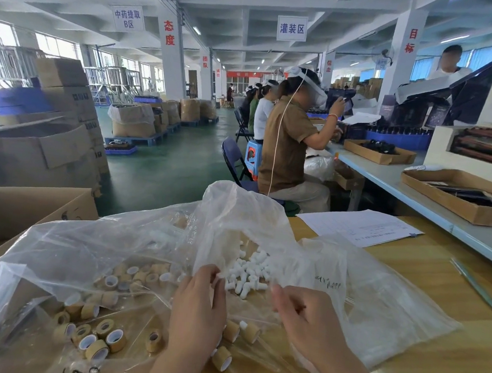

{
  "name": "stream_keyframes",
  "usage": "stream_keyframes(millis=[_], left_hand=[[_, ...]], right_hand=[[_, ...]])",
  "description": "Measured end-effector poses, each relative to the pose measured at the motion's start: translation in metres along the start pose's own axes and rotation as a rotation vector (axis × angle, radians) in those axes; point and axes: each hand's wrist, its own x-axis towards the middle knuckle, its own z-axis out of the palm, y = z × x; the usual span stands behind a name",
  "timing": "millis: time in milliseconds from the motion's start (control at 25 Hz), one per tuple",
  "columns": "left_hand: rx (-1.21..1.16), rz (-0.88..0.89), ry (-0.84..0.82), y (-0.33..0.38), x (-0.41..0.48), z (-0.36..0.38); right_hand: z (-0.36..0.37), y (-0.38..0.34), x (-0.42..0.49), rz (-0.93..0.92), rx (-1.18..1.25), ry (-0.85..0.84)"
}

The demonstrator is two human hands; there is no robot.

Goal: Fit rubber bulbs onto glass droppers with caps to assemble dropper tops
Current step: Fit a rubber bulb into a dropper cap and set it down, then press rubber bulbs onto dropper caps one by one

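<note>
A heap of white rubber bulbs lies in an open clear plastic bag on the table. My left hand reaches to the heap's near edge, fingertips curled on a white bulb there. Just to its right, my right hand hovers with fingers curled and a blurred fingertip pointing at the bulbs; what it holds is hidden. Tan caps with white liners fill a second clear bag at the left. Loose caps and thin glass droppers lie between my wrists.
An open cardboard box stands at the left edge. A paper sheet and a pen lie on the yellow table to the right. Other seated workers sit ahead along a long bench.
</note>
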Motion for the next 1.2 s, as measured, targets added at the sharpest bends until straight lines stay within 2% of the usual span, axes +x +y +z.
stream_keyframes(millis=[120,360,520,680,920,1200], left_hand=[[0.013,0.202,0.08,0.007,-0.002,-0.005],[-0.152,0.382,-0.013,0.02,-0.011,-0.001],[-0.247,0.355,-0.094,0.019,-0.012,0.0],[-0.314,0.133,-0.131,0.019,-0.013,-0.001],[-0.314,0.195,-0.123,0.022,-0.01,-0.007],[-0.346,0.157,-0.232,0.02,-0.006,-0.011]], right_hand=[[0.0,-0.003,-0.003,-0.035,-0.04,0.03],[0.005,-0.003,-0.003,-0.199,-0.119,0.008],[0.006,-0.005,-0.004,-0.231,-0.105,-0.011],[0.005,-0.01,-0.006,-0.254,-0.122,-0.021],[0.001,-0.011,-0.005,-0.277,-0.163,-0.089],[-0.003,-0.01,-0.004,-0.302,-0.256,-0.135]])
